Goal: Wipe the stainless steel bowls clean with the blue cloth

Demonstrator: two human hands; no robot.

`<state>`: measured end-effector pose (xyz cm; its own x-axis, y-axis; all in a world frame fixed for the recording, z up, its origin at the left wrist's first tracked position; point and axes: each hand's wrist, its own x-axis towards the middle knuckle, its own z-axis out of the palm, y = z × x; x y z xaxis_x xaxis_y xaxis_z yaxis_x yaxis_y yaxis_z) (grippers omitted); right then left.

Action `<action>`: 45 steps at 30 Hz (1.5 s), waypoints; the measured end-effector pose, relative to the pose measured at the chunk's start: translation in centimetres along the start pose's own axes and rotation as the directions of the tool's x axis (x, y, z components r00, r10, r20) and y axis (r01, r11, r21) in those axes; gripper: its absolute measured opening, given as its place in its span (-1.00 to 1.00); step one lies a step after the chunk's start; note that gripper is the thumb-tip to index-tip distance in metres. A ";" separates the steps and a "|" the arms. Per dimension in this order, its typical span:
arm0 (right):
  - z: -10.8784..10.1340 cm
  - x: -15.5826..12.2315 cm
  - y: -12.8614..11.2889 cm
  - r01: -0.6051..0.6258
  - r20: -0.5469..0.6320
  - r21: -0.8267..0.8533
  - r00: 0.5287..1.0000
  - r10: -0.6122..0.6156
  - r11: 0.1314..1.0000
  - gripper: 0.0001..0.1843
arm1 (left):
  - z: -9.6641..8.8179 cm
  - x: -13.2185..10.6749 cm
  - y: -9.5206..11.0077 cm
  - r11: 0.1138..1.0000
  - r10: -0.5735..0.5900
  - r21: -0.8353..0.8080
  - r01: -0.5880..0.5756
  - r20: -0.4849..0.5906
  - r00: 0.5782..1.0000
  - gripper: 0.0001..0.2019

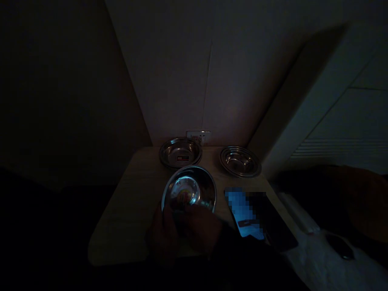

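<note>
A shiny metal bowl (207, 190) with a round label (184, 197) on its inner bottom tilts toward me above the near half of the small table. My left hand (163, 234) grips its rim at the lower left, the thumb over the edge. At the near side, my right hand (201, 226) reaches over the rim with its fingers bent beside the label. Dim light hides the fingertips, so what the right hand grips is unclear. Behind the bowl sit a stack of wide metal dishes (178, 147), with a dark label inside, and another nested stack (239, 161) on the right.
The pale wooden tabletop (121, 210) backs onto a wall with a socket (203, 136). A lit phone (247, 218) in an unfolded dark case lies at its right side. Beyond that edge, a dark oval object (340, 246) rests on pale cloth (315, 270).
</note>
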<state>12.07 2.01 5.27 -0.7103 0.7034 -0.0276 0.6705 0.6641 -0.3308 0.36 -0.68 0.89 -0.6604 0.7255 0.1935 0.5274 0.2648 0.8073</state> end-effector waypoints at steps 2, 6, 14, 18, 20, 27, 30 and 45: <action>0.2 -0.3 0.9 -0.030 -0.005 -0.122 1.000 0.030 0.992 -0.81 | -0.1 0.2 0.0 1.000 0.021 -0.009 -0.021 -0.007 1.000 -0.68; -1.9 0.2 4.6 -0.053 -0.016 -0.430 0.999 0.051 0.901 -0.78 | -0.6 0.9 0.5 0.985 0.165 -0.053 -0.164 0.013 0.986 -0.69; -1.6 1.0 5.5 -0.089 -0.016 -0.359 0.996 0.089 0.929 -0.76 | -0.5 0.7 1.4 0.964 0.266 0.008 -0.265 -0.032 0.964 -0.71; 0.4 0.0 2.6 -0.025 0.044 -0.233 0.998 0.036 0.972 -0.82 | -0.1 0.1 1.1 0.963 0.270 0.028 -0.269 -0.085 0.959 -0.72; 0.6 -0.3 1.7 0.026 0.065 -0.129 0.998 -0.018 0.991 -0.81 | -0.1 -0.1 0.8 0.961 0.277 0.038 -0.274 -0.089 0.957 -0.72; -1.0 0.2 4.3 -0.150 -0.012 -0.288 0.988 0.153 0.946 -0.76 | -0.3 -0.2 1.0 0.913 0.408 0.056 -0.405 -0.092 0.908 -0.71; -1.3 0.5 5.6 -0.200 -0.047 -0.296 0.980 0.195 0.934 -0.73 | 0.1 -0.3 1.3 0.887 0.462 0.054 -0.459 -0.093 0.882 -0.73; 0.3 -2.8 4.1 -0.136 -0.034 -0.290 0.991 0.132 0.947 -0.75 | 0.2 -0.9 -0.7 0.829 0.552 0.175 -0.531 -0.101 0.828 -0.73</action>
<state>16.75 2.70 3.72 -0.6082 0.7929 -0.0386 0.7938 0.6071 -0.0358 0.66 -1.36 0.04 -0.3098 0.6824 0.6621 0.8815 -0.0549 0.4691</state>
